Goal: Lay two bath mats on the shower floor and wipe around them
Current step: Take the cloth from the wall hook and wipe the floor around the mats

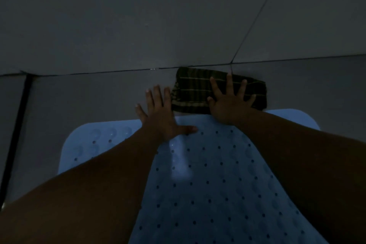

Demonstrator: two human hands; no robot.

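A light blue bath mat (208, 184) dotted with small holes lies flat on the grey tiled floor and fills the lower middle of the view. Just beyond its far edge sits a folded dark cloth with pale stripes (194, 91), close to the foot of the wall. My right hand (230, 101) lies flat on the cloth's right half with fingers spread, its heel over the mat's edge. My left hand (160, 113) presses flat across the mat's far edge, fingers spread on the floor beside the cloth, thumb on the mat. Only one mat is visible.
The scene is dim. A grey tiled wall (138, 16) rises right behind the cloth, meeting the floor along a dark joint. A dark vertical strip (17, 125) runs down the left side. Bare floor tile (79, 101) lies left of the mat.
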